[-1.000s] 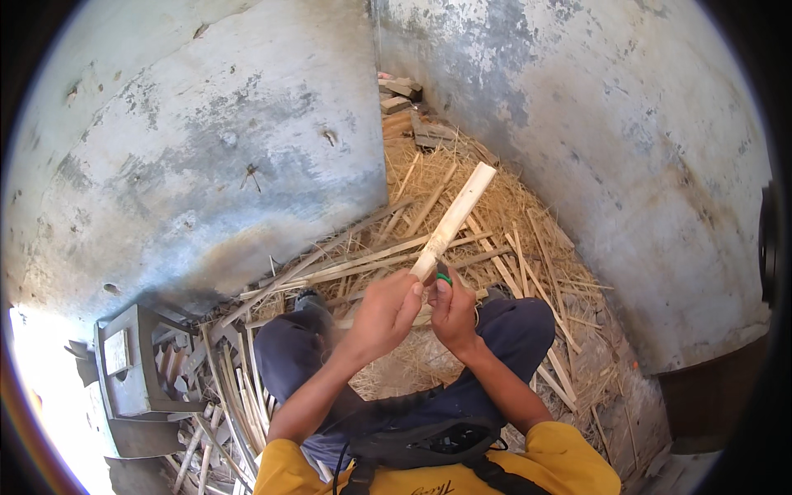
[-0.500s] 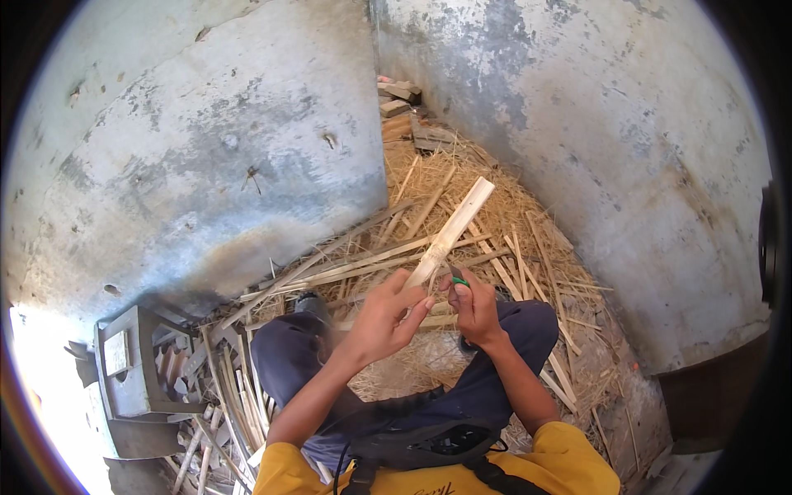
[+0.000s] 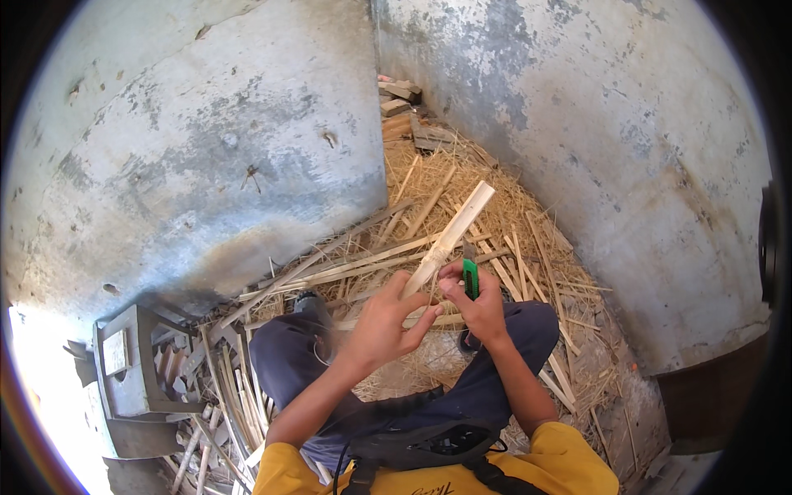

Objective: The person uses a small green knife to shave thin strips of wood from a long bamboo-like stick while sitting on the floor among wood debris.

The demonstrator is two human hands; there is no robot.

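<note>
The right hand point(image 3: 483, 309) has risen, fingers clamped on a green knife point(image 3: 470, 279); the left hand point(image 3: 388, 318) grips the bamboo strip point(image 3: 452, 235).

You've got one view only: a head-worn fisheye, the left of the pair, looking steeply down over your own chest and lap. It's upright and unmirrored, so picture-left is your left. Your forearms enter from 6 o'clock; your left hand point(image 3: 381, 323) and right hand point(image 3: 480, 308) meet just below centre, close to the lens. The pale wooden strip point(image 3: 452, 236) runs from your hands toward 1 o'clock. The wall corner point(image 3: 376, 99) sits at 12 o'clock, with walls bending along both rims. The straw-littered floor point(image 3: 528, 223) fills the middle distance. There's no second view, so nothing overlaps.
</note>
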